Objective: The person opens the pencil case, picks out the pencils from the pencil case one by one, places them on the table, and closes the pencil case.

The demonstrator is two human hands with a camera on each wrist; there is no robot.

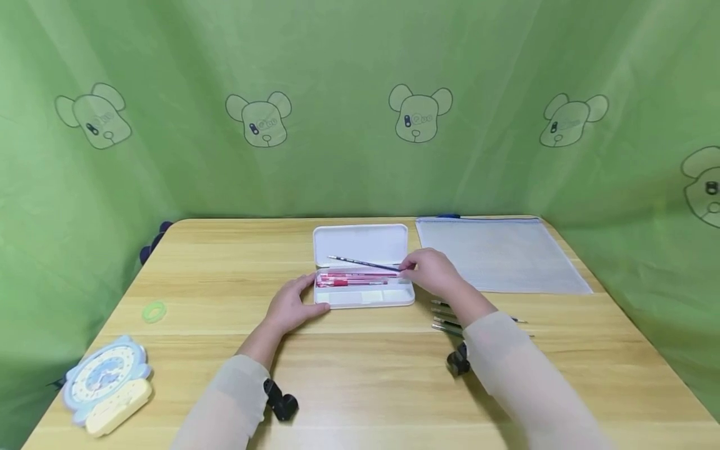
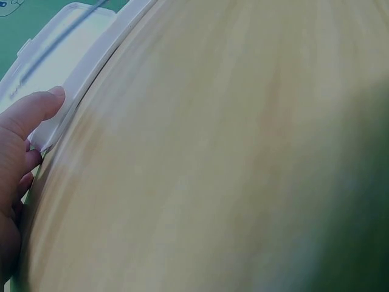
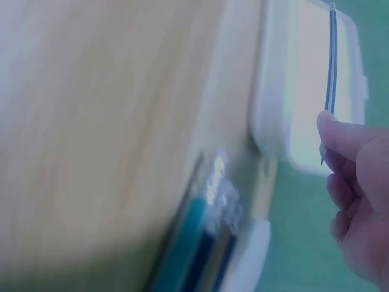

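Observation:
An open white pencil case [image 1: 360,299] lies on the table, its lid tilted back. Red and pink pens [image 1: 351,283] lie inside it. My left hand [image 1: 289,305] holds the case by its left end; in the left wrist view the thumb [image 2: 42,108] lies over the rim and the other fingers are partly hidden. Between thumb and fingers, my right hand [image 1: 432,270] pinches a dark pencil [image 1: 360,262] near its sharpened tip. That pencil spans the open case above the pens, its other end pointing left.
Several pencils [image 1: 447,323] lie on the table under the right forearm. A translucent zip pouch [image 1: 500,256] lies at the back right. On the left are a green ring [image 1: 154,311] and a blue and yellow toy clock [image 1: 107,381]. A green curtain [image 1: 349,175] hangs behind the table.

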